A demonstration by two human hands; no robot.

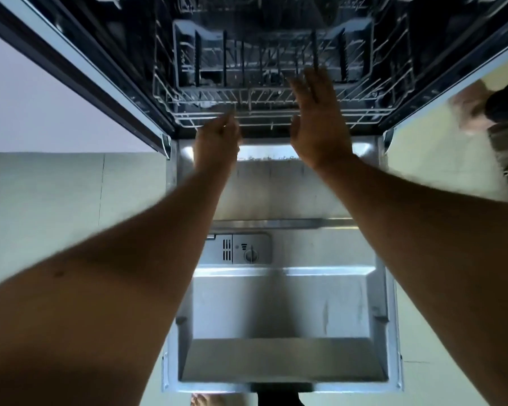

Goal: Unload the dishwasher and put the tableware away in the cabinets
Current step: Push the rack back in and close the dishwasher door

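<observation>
The dishwasher stands open with its door (279, 306) folded down flat below me. The lower rack (364, 112), white wire, sits inside the tub, and I see no tableware in it. A grey plastic cutlery basket (185, 54) stands in the rack and looks empty. My left hand (217, 139) is at the rack's front rail, fingers curled onto the wire. My right hand (317, 118) is flat with straight fingers, held over the rack's front edge to the right of the left hand. Both hands are slightly blurred.
The detergent dispenser (238, 249) is set in the door's inner face. Pale cabinet fronts (56, 200) flank the dishwasher on both sides. The glossy right panel (452, 159) mirrors a person's arm. A bare foot (206, 401) shows below the door's edge.
</observation>
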